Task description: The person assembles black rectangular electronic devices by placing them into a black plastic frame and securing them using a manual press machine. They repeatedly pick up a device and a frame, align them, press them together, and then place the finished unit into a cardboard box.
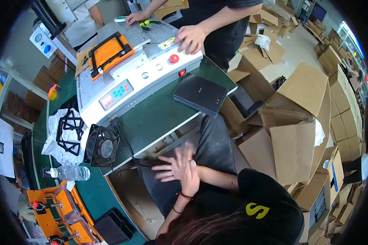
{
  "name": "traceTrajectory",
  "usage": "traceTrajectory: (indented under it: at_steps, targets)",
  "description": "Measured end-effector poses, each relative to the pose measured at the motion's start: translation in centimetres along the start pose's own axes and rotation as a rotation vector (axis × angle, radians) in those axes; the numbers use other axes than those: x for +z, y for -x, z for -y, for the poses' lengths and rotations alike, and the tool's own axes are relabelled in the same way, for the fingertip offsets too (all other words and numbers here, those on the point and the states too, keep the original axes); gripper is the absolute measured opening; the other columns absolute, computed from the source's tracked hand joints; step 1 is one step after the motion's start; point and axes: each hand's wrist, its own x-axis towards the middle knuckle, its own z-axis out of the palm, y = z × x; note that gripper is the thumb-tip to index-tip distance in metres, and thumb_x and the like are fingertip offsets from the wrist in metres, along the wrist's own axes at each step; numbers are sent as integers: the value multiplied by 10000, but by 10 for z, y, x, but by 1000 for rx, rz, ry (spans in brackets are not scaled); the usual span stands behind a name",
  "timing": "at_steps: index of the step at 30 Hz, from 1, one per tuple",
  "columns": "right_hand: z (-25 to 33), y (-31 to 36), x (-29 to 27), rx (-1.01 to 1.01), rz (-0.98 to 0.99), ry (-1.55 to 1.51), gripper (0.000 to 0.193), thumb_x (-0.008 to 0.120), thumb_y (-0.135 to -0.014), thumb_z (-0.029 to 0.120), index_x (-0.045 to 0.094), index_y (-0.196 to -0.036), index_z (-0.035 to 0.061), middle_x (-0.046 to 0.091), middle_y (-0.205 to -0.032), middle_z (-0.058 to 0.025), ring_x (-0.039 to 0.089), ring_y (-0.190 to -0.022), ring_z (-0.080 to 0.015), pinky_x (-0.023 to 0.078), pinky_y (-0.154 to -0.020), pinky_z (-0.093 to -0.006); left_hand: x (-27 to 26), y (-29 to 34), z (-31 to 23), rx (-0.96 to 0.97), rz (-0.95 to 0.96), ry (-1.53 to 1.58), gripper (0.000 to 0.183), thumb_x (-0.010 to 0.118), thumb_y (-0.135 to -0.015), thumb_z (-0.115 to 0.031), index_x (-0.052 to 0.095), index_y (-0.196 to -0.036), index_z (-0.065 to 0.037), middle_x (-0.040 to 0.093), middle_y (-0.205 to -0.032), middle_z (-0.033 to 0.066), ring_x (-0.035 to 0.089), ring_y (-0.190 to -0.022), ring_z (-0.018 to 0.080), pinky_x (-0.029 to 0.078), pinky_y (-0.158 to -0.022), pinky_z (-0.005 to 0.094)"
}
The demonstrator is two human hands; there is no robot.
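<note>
In front of my lap, my right hand [170,167] is spread open, palm showing, its fingers pointing left and up and partly smeared by motion. My left hand [188,178], with a red band at its wrist, lies wrapped against the base of the right palm and wrist. Neither hand holds a tool or part. Nearest them is the green table's edge, with a black fan [103,147] and its dark cable. Beyond, flat black boxy devices [201,94] sit stacked at the table corner beside a white machine [153,73] with a red button and keypad.
An orange frame fixture [110,53] rests on the machine. Across it, a co-worker's hand [191,38] touches the machine near green-handled cutters [149,24]. To the left are black brackets [70,130], a plastic bottle [73,173] and orange clamp jigs [63,204]. Open cartons [294,151] crowd the right.
</note>
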Motion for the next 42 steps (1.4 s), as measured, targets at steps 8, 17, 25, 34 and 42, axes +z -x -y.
traceTrajectory:
  at_steps: [8,17,25,34,42]
  targets:
    - [81,37,110,-55,233,-226,818,124,-861,713,75,-1488,190,156,-1527,-114,135,-1408,-259,66,-1149,-383,-69,-23,13,90,-237,440,428,276,-992,-247,425,-1296,14,442,-1317,221,427,-1220,353,338,-1019,386]
    - [67,21,89,-523,-11,2131,501,486,-917,298,401,-1372,106,361,-1430,-150,232,-1370,-351,95,-1111,-573,-131,-13,-34,-306,38,1544,642,232,-965,-507,345,-1371,-22,350,-1425,148,357,-1304,316,265,-1083,478]
    - [28,36,112,67,-271,298,557,262,-1001,391,286,-1394,-3,382,-1401,-161,378,-1298,-231,263,-1102,-367,-97,-11,10,400,-281,153,384,395,-896,-264,567,-1161,-45,518,-1256,135,451,-1215,306,183,-1083,512]
    - [58,22,100,-673,230,1872,595,332,-906,523,417,-1382,177,366,-1439,-127,214,-1384,-363,130,-1090,-573,-105,20,-15,-257,57,1453,651,280,-970,-462,179,-1450,-33,256,-1483,120,230,-1372,247,164,-1129,362]
    - [96,14,127,-512,-81,1195,404,344,-995,230,482,-1261,-42,502,-1314,-186,536,-1161,-285,368,-1006,-368,-174,-11,-24,-57,315,2335,643,208,-948,-563,54,-1487,-246,21,-1547,112,35,-1415,356,24,-1133,506]
